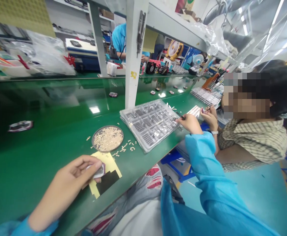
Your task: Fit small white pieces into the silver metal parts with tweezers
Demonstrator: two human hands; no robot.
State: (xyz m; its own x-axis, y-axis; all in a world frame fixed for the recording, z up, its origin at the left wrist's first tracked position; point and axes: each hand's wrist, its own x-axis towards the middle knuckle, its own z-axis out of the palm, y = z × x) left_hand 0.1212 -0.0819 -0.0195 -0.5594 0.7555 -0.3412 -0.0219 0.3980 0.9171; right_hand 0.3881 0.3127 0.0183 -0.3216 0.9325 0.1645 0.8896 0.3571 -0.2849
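My left hand (81, 172) is closed around a small rounded case (100, 171) with a pale face and a purple edge. It holds the case just above a yellow sheet (106, 159) with a black patch. My right hand (190, 123) reaches out to the right, pinching dark tweezers (180, 115). The tweezer tips are at the right edge of a clear compartment tray (147, 146), which holds many small dark and silvery parts. Whether the tips grip a part is too small to tell. Between my hands stands a round dish (92, 144) of small beige pieces.
Loose beige pieces (124, 147) lie beside the dish. A white post (131, 65) rises behind the tray. Similar small cases (20, 126) sit on the green bench (60, 137). To my right, a co-worker's hands (210, 118) work close to my right arm, near another tray (206, 96).
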